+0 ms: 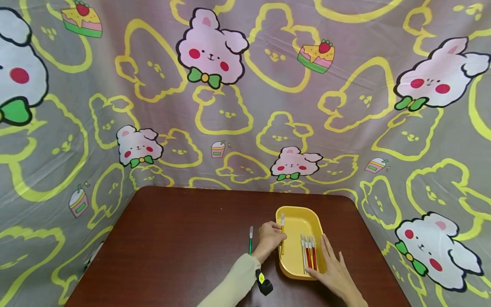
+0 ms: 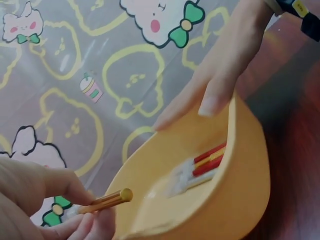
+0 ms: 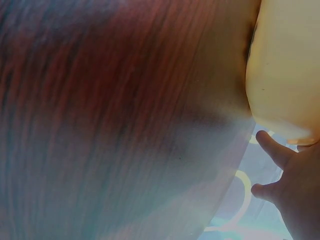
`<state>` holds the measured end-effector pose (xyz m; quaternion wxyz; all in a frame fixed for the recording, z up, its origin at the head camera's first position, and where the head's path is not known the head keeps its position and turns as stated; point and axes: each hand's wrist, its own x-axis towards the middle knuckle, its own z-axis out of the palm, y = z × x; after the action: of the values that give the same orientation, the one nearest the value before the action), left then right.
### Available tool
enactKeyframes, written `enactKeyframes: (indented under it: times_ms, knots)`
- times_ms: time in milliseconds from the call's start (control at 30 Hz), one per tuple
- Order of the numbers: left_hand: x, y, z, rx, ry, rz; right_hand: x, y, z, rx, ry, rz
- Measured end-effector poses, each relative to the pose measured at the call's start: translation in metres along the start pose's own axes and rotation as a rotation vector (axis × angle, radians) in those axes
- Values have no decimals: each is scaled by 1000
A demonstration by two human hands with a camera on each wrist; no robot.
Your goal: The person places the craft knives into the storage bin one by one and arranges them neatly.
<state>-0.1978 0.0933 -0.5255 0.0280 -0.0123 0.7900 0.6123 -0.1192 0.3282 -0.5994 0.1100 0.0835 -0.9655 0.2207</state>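
Brushes [image 1: 308, 252] with red handles already lie in the yellow tray [image 1: 297, 221], which the right hand [image 1: 334, 268] steadies with straight, relaxed fingers. The left hand [image 1: 270, 239] pinches a yellow-handled brush [image 1: 282, 238] over the tray. Judging by this, 1 green-handled brush [image 1: 250, 241] on the table [image 1: 172, 238] remains.

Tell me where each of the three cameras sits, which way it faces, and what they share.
Head: worn high, looks forward and down at the brown table, yellow tray, left hand pinching a yellow brush, right hand, sleeve.
Left wrist: beside the left hand, faces across the tray to the right hand.
Right wrist: low, faces along the table; the right hand's fingers show.
Shared: all three show the tray.
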Motion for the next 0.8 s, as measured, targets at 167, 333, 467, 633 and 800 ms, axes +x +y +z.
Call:
enactKeyframes:
  times_ms: [167,333,467,633,800]
  knots:
    - [-3,1,18,18,0,22,-1,1,0,2,-16,15]
    - [-10,4,34,63,-15,50,-1,2,-1,6,-25,23]
    - [-12,4,47,155,3,75,0,3,-1,-3,-4,10]
    - [-1,-21,74,209,57,88,0,3,-2,-2,17,-2]
    - [13,-53,102,252,101,102,0,3,-3,2,8,12]
